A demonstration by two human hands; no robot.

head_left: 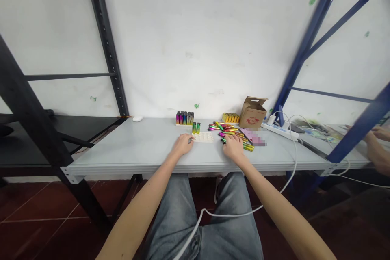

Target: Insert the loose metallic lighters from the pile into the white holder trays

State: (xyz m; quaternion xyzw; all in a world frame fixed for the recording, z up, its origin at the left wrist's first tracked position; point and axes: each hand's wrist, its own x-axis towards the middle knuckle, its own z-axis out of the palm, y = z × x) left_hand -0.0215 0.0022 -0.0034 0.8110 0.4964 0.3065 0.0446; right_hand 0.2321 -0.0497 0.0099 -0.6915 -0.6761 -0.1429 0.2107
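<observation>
My left hand (183,144) rests at the left end of a white tray (207,137) with rows of round holes. Its fingers are closed, and a small greyish thing shows at the fingertips, too small to make out. Two green-gold lighters (196,128) stand upright at the tray's back left. To the right, my right hand (234,148) lies over a loose pile of shiny coloured lighters (227,127), fingers curled down on a green lighter (223,140) at the pile's near left. The fingertips are partly hidden.
Behind the tray stands a block of purple, blue and gold lighters (184,118). A yellow group (230,118), an open cardboard box (252,113), a pink sheet (254,137) and a power strip (282,131) are on the right. A white cable (228,215) crosses my lap.
</observation>
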